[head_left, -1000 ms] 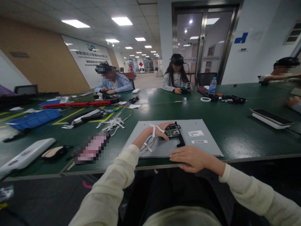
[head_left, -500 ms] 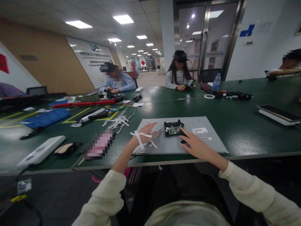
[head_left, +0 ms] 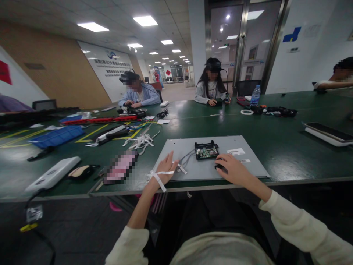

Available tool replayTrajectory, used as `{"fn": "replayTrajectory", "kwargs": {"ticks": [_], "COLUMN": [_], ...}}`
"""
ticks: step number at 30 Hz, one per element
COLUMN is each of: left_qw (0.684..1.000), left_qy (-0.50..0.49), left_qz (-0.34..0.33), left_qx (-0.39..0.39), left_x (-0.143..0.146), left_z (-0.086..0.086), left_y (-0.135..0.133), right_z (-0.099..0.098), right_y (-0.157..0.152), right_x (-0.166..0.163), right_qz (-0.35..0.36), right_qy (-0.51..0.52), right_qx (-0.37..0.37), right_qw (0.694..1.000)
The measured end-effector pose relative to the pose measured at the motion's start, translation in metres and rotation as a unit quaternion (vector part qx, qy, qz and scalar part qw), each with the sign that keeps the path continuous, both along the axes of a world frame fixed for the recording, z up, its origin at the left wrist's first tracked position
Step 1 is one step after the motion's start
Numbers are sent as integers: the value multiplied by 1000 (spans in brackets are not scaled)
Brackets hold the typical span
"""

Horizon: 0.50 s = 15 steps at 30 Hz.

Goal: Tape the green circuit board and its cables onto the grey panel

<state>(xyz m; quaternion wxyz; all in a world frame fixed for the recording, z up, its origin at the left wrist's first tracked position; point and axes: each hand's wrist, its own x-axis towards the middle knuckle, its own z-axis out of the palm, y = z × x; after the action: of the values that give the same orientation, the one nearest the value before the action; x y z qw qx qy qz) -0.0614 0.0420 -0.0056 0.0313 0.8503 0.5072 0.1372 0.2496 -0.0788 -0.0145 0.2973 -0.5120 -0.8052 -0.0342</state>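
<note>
Panel (head_left: 200, 171) at centre of frame; left hand (head_left: 165, 170) released, right hand (head_left: 233, 170) curled at a black part (head_left: 221, 168).
Left hand's grip is spread, fingers extended by the panel's left edge, white bands (head_left: 159, 182) about the wrist; contact with the panel cannot be confirmed. Right hand's fingers bend over the black part; whether the grip is closed on it cannot be determined. Circuit board (head_left: 206, 152), in a black bracket (head_left: 207, 144), lies on the panel. Panel's near edge runs close to the table's (head_left: 289, 158) front edge; green tabletop separates its right edge from a white device (head_left: 324, 137), right of frame. Person in blue (head_left: 149, 94) and person in gray (head_left: 202, 92) sit across, upper centre; glass door (head_left: 226, 33), upper right.
</note>
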Motion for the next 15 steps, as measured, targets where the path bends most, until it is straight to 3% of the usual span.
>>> {"fn": "replayTrajectory", "kwargs": {"ticks": [5,10,12,15], "left_qw": [999,987,988,991], "left_qy": [-45,-159,-155,-78], "left_qz": [14,20,-4,-104], "left_qx": [-22,-3,20,38], "left_x": [-5,-16,-16,-10], "left_z": [0,1,9,23], "left_y": [-10,-12,-18,-31], "right_z": [2,2,1,0], "right_y": [-5,-7,-7,-6], "right_x": [-1,-1,-1,-1], "right_qz": [32,32,28,22], "right_qy": [26,30,29,30], "right_qx": [-18,-22,-20,-18], "right_qw": [999,999,999,999]}}
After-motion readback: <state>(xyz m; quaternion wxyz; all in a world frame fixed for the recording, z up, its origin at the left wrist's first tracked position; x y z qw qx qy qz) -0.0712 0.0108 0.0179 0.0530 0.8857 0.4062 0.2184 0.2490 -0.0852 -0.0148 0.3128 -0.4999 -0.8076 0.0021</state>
